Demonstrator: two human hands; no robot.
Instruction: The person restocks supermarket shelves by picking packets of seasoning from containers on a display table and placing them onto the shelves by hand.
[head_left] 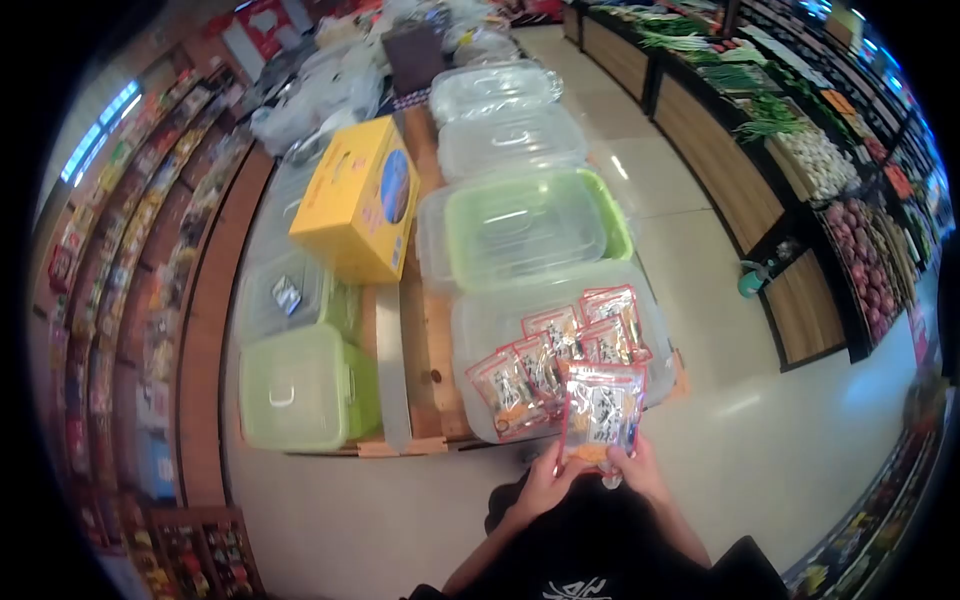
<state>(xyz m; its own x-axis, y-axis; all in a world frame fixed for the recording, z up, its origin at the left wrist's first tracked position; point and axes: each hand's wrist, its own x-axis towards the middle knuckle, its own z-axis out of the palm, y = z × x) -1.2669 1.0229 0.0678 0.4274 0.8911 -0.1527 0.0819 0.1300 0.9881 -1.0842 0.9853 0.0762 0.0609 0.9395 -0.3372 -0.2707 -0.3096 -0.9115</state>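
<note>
A clear snack packet (603, 405) with a red border and dark lettering is held upright in front of my body. My left hand (550, 482) grips its lower left corner, and my right hand (636, 470) pinches the lower right corner. Orange contents show at the bottom of the packet. Just beyond it, several similar packets (508, 388) lie overlapping on the translucent lid (490, 310) of the nearest bin. Parts of the nearer packets are covered by the one I hold.
A yellow box (345, 200) stands on lidded bins at the left of the wooden table (428, 340). A green bin (300, 390) sits at its front left corner. Packed shelves (130, 270) line the left; a vegetable stand (720, 150) is on the right, across the floor (680, 240).
</note>
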